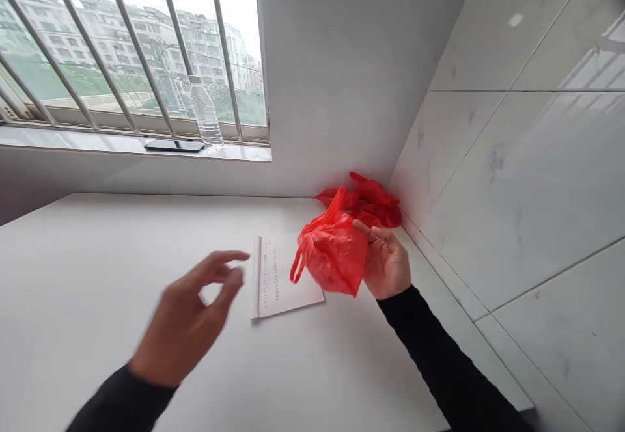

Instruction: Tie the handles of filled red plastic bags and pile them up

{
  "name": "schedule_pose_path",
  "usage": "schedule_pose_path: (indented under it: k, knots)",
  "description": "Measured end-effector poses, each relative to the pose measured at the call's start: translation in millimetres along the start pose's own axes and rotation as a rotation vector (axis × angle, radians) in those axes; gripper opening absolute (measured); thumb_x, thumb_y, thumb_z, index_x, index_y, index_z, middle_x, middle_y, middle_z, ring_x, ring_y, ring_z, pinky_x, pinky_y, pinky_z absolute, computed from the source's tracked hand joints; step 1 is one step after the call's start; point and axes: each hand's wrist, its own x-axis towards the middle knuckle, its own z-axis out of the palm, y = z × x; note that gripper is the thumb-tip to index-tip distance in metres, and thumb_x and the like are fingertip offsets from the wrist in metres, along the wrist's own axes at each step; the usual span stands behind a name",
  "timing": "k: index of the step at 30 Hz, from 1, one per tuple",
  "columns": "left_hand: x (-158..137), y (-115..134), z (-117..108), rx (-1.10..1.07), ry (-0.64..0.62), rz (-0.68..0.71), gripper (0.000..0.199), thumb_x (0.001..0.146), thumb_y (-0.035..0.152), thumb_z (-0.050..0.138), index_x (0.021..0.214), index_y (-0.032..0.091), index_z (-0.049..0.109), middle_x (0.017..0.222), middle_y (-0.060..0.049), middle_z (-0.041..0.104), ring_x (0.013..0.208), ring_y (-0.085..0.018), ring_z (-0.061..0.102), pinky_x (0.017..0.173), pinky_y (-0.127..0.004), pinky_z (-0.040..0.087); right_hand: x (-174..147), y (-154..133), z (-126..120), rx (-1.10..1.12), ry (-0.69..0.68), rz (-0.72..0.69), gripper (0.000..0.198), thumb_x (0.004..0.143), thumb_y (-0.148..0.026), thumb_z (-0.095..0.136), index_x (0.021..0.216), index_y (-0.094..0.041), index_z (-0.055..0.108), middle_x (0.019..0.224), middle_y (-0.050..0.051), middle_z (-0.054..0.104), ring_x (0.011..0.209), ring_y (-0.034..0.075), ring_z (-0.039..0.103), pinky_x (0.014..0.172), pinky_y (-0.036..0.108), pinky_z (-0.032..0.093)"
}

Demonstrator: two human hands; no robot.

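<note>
Head view: your right hand [389, 264] held red bag [336, 256] toward counter's [122, 243] back-right corner; handles [336, 204] faced your left hand [188, 321], empty, fingers parted.

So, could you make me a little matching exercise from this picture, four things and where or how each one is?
Things:
1. Clear bottle
2. Open notepad
3. Left hand
4. Nearer red bag

Places or states:
A. Lying flat on the white table
B. Held in the right hand
C. Upright on the windowsill
D. Raised, holding nothing

Right pairs: 1-C, 2-A, 3-D, 4-B
</note>
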Motion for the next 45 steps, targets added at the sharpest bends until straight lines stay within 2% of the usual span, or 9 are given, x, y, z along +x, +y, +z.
schedule_pose_path:
  k: [3, 8, 15, 21, 26, 32, 38, 43, 45]
  knots:
    - [22.4, 2.7, 50.1, 0.006, -0.171, 0.084, 0.048, 0.085, 0.044, 0.056, 0.128, 0.024, 0.058, 0.113, -0.008, 0.068, 0.102, -0.027, 0.065, 0.087, -0.044, 0.055, -4.5, 39.7, -1.0, -0.071, -0.034, 0.081, 0.036, 0.089, -0.044, 0.049, 0.101, -0.022, 0.075, 0.106, 0.006, 0.074, 0.101, 0.027, 0.068, 0.094, 0.044, 0.053]
    - [23.2, -24.0, 96.6, 0.028, -0.338, 0.097, 0.032, 0.086, 0.032, 0.051, 0.110, 0.019, 0.069, 0.109, -0.011, 0.069, 0.108, -0.029, 0.063, 0.096, -0.049, 0.051, -3.0, 85.3, -19.8, -0.335, -0.029, 0.047, 0.033, 0.091, -0.044, 0.049, 0.097, -0.022, 0.073, 0.092, 0.008, 0.073, 0.090, 0.028, 0.068, 0.085, 0.047, 0.054]
    - [21.2, -37.2, 93.0, -0.021, -0.383, 0.098, 0.034, 0.095, 0.042, 0.046, 0.116, 0.023, 0.065, 0.114, -0.007, 0.066, 0.112, -0.024, 0.059, 0.100, -0.044, 0.048, -12.3, 77.2, -27.5, -0.853, 0.094, -0.337, 0.024, 0.087, -0.039, 0.064, 0.105, -0.024, 0.069, 0.113, 0.009, 0.057, 0.119, 0.030, 0.047, 0.112, 0.054, 0.028]
    - [24.5, -35.6, 92.1, -0.019, -0.380, 0.115, 0.023, 0.092, 0.040, 0.052, 0.091, 0.023, 0.067, 0.099, -0.005, 0.066, 0.095, -0.023, 0.062, 0.087, -0.042, 0.051, -28.2, 78.9, -6.4, -1.097, -0.208, -0.460, 0.039, 0.076, -0.035, 0.079, 0.113, -0.032, 0.069, 0.102, 0.001, 0.066, 0.102, 0.026, 0.059, 0.121, 0.055, 0.011]
    - [29.5, -34.1, 82.9, 0.000, -0.289, 0.077, 0.025, 0.093, 0.041, 0.050, 0.081, 0.022, 0.061, 0.086, -0.004, 0.068, 0.084, -0.022, 0.062, 0.080, -0.041, 0.051, -22.9, 80.0, -15.5, -1.128, -0.201, -0.471, 0.008, 0.088, -0.026, 0.066, 0.092, -0.031, 0.071, 0.081, -0.002, 0.068, 0.079, 0.021, 0.061, 0.118, 0.055, 0.018]
    - [36.2, -39.8, 74.2, -0.008, -0.123, 0.029, 0.026, 0.095, 0.043, 0.047, 0.094, 0.021, 0.060, 0.093, -0.006, 0.069, 0.085, -0.022, 0.064, 0.081, -0.044, 0.054, -22.2, 62.7, -22.9, -1.013, 0.093, -0.440, 0.011, 0.097, -0.033, 0.052, 0.098, -0.026, 0.061, 0.096, 0.005, 0.063, 0.093, 0.025, 0.059, 0.082, 0.040, 0.049]
    - [23.1, -30.0, 78.7, 0.034, -0.249, 0.272, 0.038, 0.089, 0.035, 0.059, 0.126, 0.030, 0.056, 0.141, -0.007, 0.048, 0.127, -0.029, 0.048, 0.103, -0.049, 0.046, -23.1, 65.4, -21.2, -0.969, 0.123, -0.362, 0.015, 0.098, -0.036, 0.048, 0.095, -0.025, 0.058, 0.089, 0.004, 0.060, 0.083, 0.023, 0.056, 0.054, 0.029, 0.041]
    - [27.5, -35.6, 79.9, 0.060, -0.230, 0.291, 0.015, 0.090, 0.028, 0.055, 0.100, 0.023, 0.064, 0.112, -0.010, 0.061, 0.107, -0.029, 0.057, 0.091, -0.049, 0.051, -22.9, 64.0, -23.8, -0.968, 0.155, -0.405, 0.017, 0.099, -0.036, 0.045, 0.103, -0.025, 0.058, 0.097, 0.006, 0.062, 0.095, 0.025, 0.057, 0.087, 0.042, 0.048]
    - [28.3, -35.6, 80.0, 0.045, -0.218, 0.309, 0.013, 0.090, 0.027, 0.055, 0.099, 0.023, 0.063, 0.110, -0.009, 0.061, 0.106, -0.027, 0.057, 0.090, -0.046, 0.051, -24.6, 64.0, -20.8, -0.985, 0.096, -0.443, 0.025, 0.095, -0.038, 0.054, 0.116, -0.027, 0.060, 0.112, 0.006, 0.063, 0.113, 0.028, 0.053, 0.109, 0.051, 0.034]
